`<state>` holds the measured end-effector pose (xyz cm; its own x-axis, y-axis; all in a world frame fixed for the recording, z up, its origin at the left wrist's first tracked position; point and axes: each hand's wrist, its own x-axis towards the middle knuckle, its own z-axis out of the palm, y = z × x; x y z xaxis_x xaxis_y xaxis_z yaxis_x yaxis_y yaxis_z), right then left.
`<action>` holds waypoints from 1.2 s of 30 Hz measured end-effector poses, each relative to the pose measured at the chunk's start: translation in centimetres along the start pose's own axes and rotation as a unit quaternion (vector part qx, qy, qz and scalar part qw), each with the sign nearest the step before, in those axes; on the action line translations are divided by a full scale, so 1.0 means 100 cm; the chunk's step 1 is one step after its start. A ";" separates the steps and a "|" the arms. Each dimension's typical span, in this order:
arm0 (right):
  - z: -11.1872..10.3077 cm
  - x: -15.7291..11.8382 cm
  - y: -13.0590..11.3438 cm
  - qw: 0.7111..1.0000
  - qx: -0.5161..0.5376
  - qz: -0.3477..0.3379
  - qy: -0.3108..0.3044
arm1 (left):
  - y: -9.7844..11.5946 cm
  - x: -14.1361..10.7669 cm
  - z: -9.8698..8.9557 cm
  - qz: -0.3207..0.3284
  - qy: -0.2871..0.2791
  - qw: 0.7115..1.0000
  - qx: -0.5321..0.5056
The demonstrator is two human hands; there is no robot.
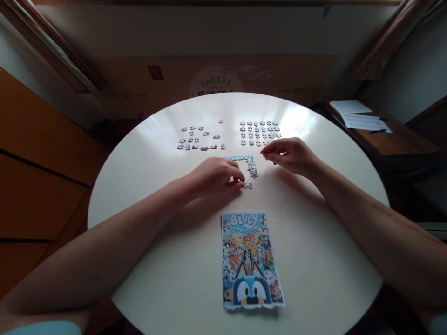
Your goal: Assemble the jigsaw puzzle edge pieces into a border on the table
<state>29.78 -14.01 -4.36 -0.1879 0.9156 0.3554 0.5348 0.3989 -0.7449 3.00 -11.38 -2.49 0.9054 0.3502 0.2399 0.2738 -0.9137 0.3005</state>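
Joined puzzle pieces [253, 170] form a corner on the white table, with a top strip and a right side. My left hand [223, 177] rests over their left part, its thumb and fingertips closed at a small puzzle piece [248, 185] below the right side. Just right of the joined corner, my right hand [288, 153] hovers with its fingertips pinched together; whatever lies between them is too small to make out. Nearer me lies a Bluey picture sheet [247, 260] with a torn lower edge.
Loose pieces [191, 133] are scattered at the table's back left. Rows of pieces [256, 130] stand behind my hands at the back right. The round white table [167, 288] has a curved edge. Papers [363, 122] and a pen lie on a side desk at right.
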 end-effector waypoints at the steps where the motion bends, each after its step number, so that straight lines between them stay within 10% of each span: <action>1: 0.000 0.000 0.000 1.000 -0.001 -0.002 0.001 | 0.000 0.000 0.000 -0.001 -0.001 1.000 0.003; 36: 0.007 0.000 -0.001 1.000 -0.012 -0.007 -0.018 | 0.013 0.004 -0.003 -0.109 0.029 0.989 -0.096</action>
<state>29.16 -14.03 -4.62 -0.2239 0.9116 0.3447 0.5519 0.4101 -0.7261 3.60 -12.33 -1.76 0.8103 0.5504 0.2014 0.3880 -0.7613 0.5194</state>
